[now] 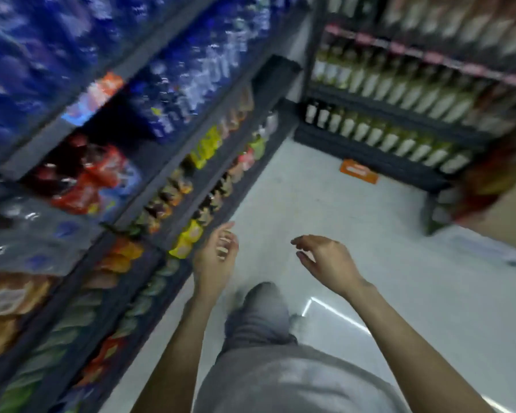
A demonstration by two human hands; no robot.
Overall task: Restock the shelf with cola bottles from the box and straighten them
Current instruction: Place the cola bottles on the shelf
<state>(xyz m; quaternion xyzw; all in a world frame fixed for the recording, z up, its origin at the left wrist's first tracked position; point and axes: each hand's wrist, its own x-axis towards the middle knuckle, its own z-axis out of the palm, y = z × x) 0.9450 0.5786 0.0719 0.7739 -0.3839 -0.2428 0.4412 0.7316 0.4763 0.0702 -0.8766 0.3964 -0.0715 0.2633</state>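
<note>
1. Hands were both empty: the left hand (213,257) hung just beside the dark metal shelving unit (173,186) with its fingers (225,234) loosely curled around nothing, and the right hand (329,260) hovered farther out from that unit over the pale glossy floor (355,234), fingers spread and slack.
2. Cola bottles with red labels (81,177) appeared to sit on a middle tier of the shelving unit, above and behind the left hand, but blur made the reading uncertain.
3. Risk one, as a judgement: the whole view was smeared by motion, so a reach made at that pace could clip the packed small bottles (191,236) on the unit's lower tiers and knock them down.
4. Risk two: the person's grey-trousered leg (259,314) was mid-stride close to the unit's base, and a foot could catch the bottom tier.
5. Risk three: picking the wrong tier, since labels were unreadable.
6. Hidden or unclear: no box was plainly visible; a brownish shape (504,216) far from the unit at the frame's right edge was cut off and could not be identified. An orange object (359,171) on the floor across the aisle was too blurred to name.
</note>
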